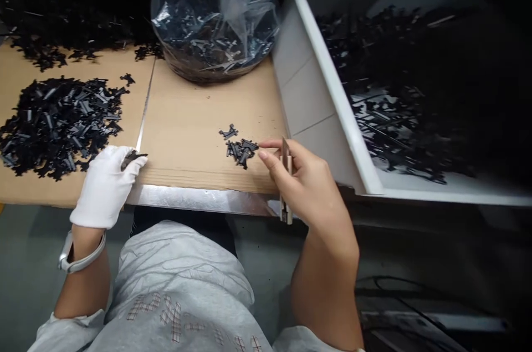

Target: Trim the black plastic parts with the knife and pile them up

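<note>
Gloved left hand point(106, 185), fingers pinching a black part point(133, 157) at table point(187, 119) near edge; right hand point(310, 185) fingers closed round metal tool point(286, 161), fingertip touching small parts pile point(241, 151).

Plastic bag point(226, 3), white bin point(308, 98)

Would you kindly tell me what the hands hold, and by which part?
Gloved left hand: small black plastic piece, pinched at one end. Bare right hand: slim grey metal tool, gripped around its middle.
</note>
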`<state>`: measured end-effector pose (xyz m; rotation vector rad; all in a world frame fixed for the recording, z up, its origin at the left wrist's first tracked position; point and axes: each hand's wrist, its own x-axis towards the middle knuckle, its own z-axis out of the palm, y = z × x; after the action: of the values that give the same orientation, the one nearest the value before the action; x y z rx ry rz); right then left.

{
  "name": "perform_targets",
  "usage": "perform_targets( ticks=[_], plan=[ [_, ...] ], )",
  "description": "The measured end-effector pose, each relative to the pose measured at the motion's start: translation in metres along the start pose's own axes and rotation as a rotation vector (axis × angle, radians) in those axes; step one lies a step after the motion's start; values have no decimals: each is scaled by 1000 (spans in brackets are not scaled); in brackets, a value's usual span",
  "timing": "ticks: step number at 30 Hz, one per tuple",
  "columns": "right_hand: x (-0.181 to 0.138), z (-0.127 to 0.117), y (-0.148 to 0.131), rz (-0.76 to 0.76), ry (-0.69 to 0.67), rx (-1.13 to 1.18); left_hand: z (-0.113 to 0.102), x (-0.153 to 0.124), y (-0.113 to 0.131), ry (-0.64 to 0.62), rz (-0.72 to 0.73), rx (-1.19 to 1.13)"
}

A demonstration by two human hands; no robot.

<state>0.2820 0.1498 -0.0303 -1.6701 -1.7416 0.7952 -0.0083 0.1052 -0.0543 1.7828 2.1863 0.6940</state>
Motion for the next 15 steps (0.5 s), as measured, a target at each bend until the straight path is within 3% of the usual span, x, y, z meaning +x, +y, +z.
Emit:
perform_targets(
  ticks=[2, 4, 7, 11, 15],
  plan=[
    [-15, 8, -9, -19, -80, 159, 2, -8, 18, -58, 17, -224],
    [-29, 23, -18, -57, -211, 356, 6, -19, 38, -203, 18, -461],
    [-42, 45, -30, -112, -298, 588, 16, -38, 57, -362, -13, -641],
    [-43, 48, -36, -78, -277, 691, 29, -49, 51, -383, -90, -663],
    [-34, 29, -39, -44, -458, 659, 27, -34, 38, -519, -17, -694]
  ],
)
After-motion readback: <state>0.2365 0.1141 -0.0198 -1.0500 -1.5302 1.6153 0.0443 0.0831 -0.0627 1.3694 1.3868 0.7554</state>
